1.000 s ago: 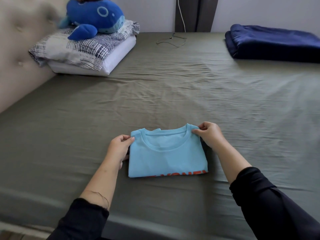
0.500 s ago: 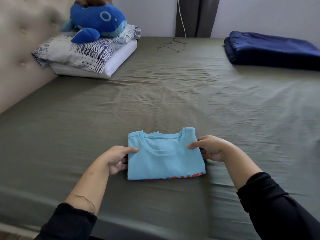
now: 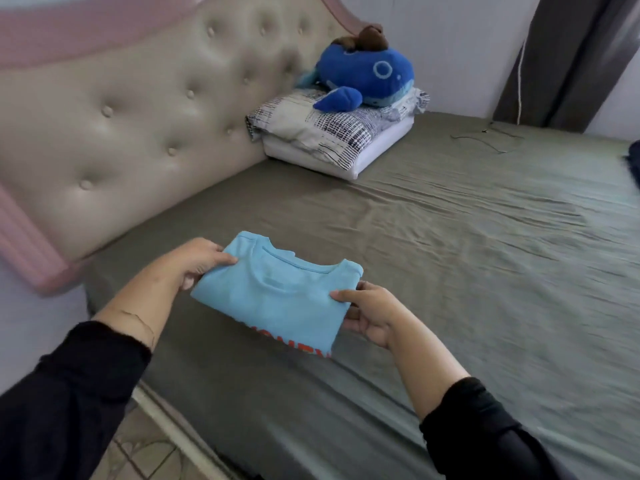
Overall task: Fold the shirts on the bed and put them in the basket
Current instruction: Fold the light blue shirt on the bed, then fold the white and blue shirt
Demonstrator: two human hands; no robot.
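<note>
A folded light-blue shirt with orange print along its near edge is lifted just above the olive bed sheet. My left hand grips its left side, thumb on top near the collar. On the opposite side my right hand holds the shirt with the thumb on top and the fingers underneath. The collar faces away from me. No basket is in view.
A tufted cream headboard with pink trim rises at the left. Stacked pillows carry a blue whale plush at the back. A thin cable lies near a grey curtain. Tiled floor shows below the bed edge.
Both hands have closed on the shirt's sides and lifted it off the sheet, carrying it left. The camera has swung left, so the headboard fills the left and the navy blanket is almost gone.
</note>
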